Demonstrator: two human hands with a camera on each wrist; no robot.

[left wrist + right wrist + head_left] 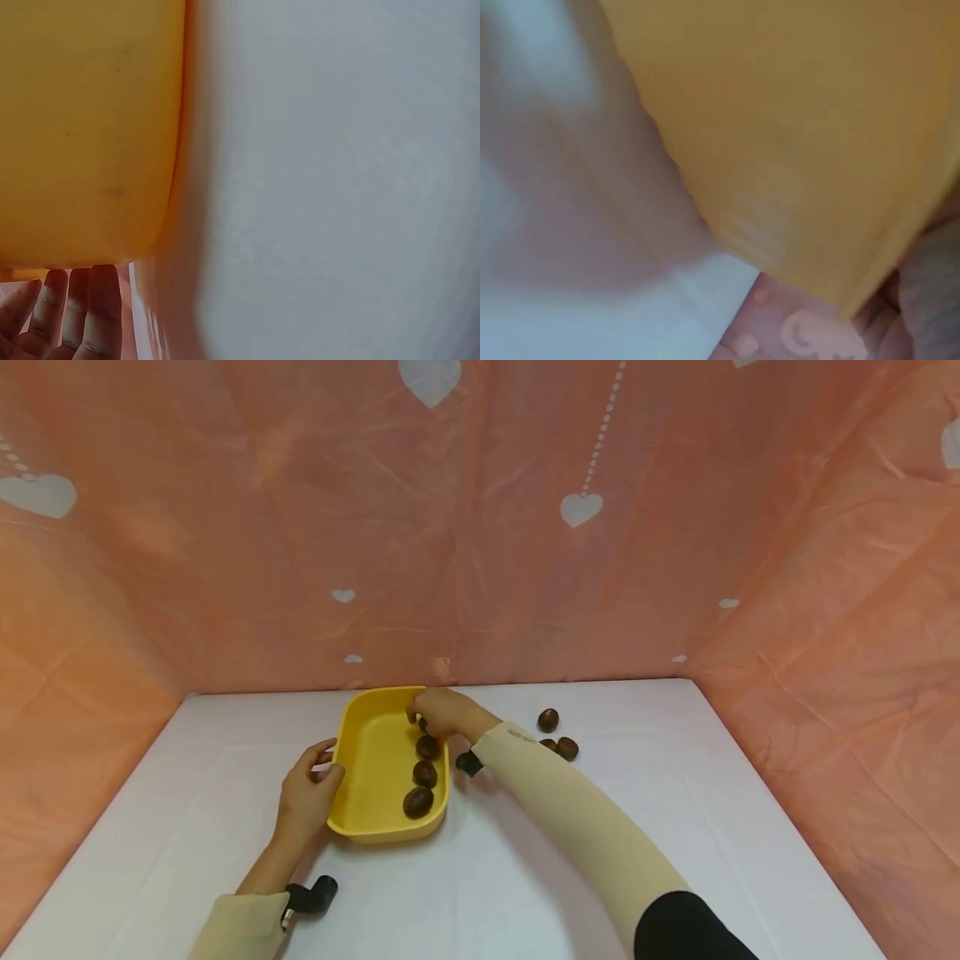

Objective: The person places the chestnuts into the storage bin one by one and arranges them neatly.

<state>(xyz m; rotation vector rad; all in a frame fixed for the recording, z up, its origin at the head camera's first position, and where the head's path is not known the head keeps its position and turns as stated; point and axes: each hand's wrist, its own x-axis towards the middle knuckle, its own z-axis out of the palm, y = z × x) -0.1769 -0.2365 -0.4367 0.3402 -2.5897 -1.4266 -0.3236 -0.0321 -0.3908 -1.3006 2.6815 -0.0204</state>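
Note:
A yellow plastic tray [375, 777] stands on the white table, also seen from outside as a yellow wall [82, 135] in the left wrist view. My left hand [306, 793] is at its left side, fingertips [101, 300] touching the wall. My right hand [447, 713] reaches over the far right corner with curled fingers, at a chestnut [423, 725] partly hidden beneath them. Three brown chestnuts [424, 774] lie in a row below it along the tray's right inner wall. In the right wrist view the hand [885, 322] shows only partly, behind the tray's rim.
To the right on the table lie a lone chestnut [548, 720] and a pair of chestnuts [567, 748], one partly covered by my right sleeve [558, 793]. Pink fabric with white hearts [581, 510] hangs behind and beside the white table [675, 802].

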